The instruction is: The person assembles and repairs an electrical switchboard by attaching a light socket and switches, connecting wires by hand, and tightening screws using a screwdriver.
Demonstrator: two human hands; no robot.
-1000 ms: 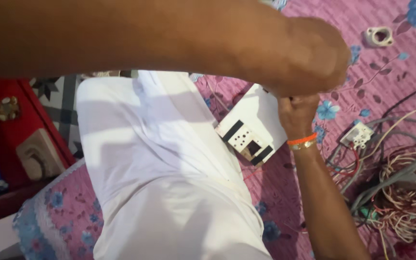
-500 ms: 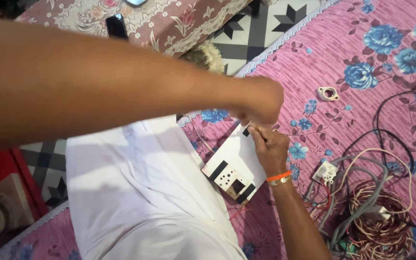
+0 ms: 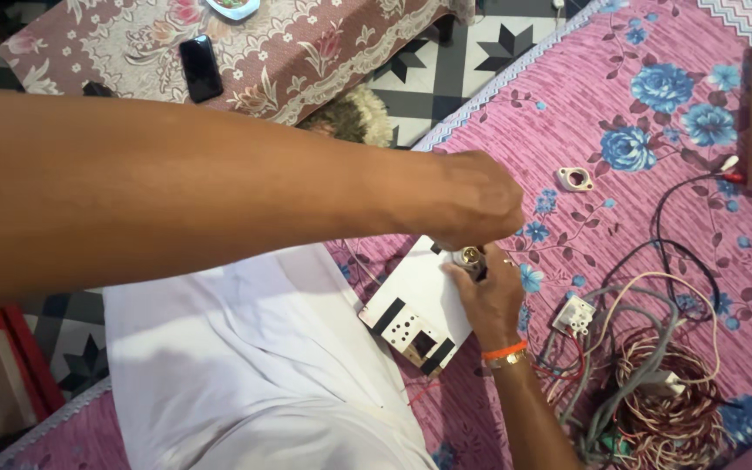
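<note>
2 hands meet over the white switch board (image 3: pixel 419 305) on your lap: your left hand (image 3: pixel 467 196) pinches a small metal fitting (image 3: pixel 469 258) your right hand (image 3: pixel 491 300) clasps, assembly seemingly unfinished, wires (image 3: pixel 654 383) loose beside.

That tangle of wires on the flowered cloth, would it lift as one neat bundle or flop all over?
The wire tangle would likely flop: its loops lie loose and uneven. Strands cross a small white socket, so that might drag along. It looks light for its bulk, though I cannot tell what is knotted.
</note>
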